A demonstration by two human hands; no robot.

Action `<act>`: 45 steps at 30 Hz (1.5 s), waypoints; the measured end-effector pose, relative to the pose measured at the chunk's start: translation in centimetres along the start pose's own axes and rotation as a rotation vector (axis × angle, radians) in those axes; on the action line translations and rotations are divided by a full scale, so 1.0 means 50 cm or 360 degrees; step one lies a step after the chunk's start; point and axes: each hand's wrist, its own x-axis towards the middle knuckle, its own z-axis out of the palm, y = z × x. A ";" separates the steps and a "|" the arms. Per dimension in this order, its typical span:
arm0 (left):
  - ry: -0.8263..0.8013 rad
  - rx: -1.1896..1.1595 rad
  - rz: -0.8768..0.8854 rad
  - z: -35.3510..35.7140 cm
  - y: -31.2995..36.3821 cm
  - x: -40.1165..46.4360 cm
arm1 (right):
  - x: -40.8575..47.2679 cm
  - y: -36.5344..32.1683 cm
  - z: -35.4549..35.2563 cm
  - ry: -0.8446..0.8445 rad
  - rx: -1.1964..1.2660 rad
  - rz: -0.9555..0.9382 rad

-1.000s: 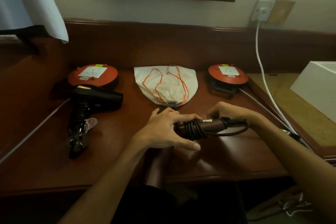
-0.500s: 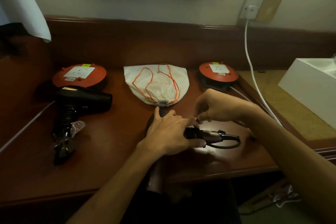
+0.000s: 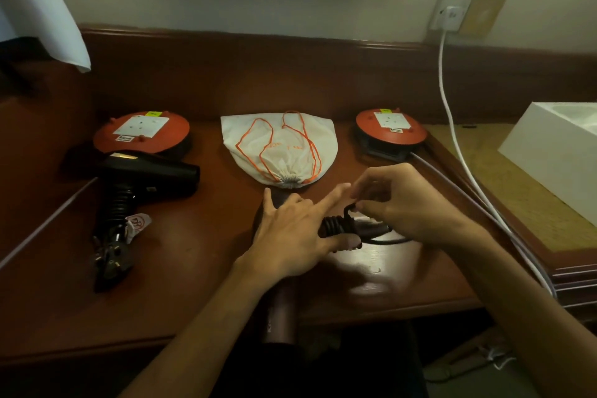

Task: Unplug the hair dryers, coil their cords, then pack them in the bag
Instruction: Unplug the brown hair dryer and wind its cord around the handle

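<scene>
- Maroon hair dryer (image 3: 279,317) is lying on the wooden desk (image 3: 193,268) just in front of the white drawstring bag (image 3: 279,149), its barrel running from the bag's gathered mouth back toward the person and overhanging the desk edge, its handle sticking out to the right.
- Black cord (image 3: 336,224) is sitting in tight turns around that handle, with a short loose loop trailing right of the coils, in front and to the right of the bag.
- Left hand (image 3: 290,236) is pressing down over the dryer body, thumb under the coils and fingers splayed, pinning rather than clasping it.
- Right hand (image 3: 397,203) is pinching the free cord end just above the coils, fingertips closed narrowly on it.
- Handle's long axis is lying left to right, so the cord end is lying directly beside the right hand; that hand is the nearer one for tucking the last turn, I judge.
- Black hair dryer (image 3: 142,178) is resting well left of the bag, cord already wound on its handle and plug lying at the near end.
- Orange cable reels (image 3: 142,132) are flanking the bag, one on each side.
- White cable (image 3: 452,126) is hanging from a wall socket (image 3: 450,11) far right of the bag.
</scene>
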 end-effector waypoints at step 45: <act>0.0286 -0.0838 0.0067 -0.011 -0.057 0.009 | -0.081 0.104 0.100 0.0194 -0.0079 -0.0229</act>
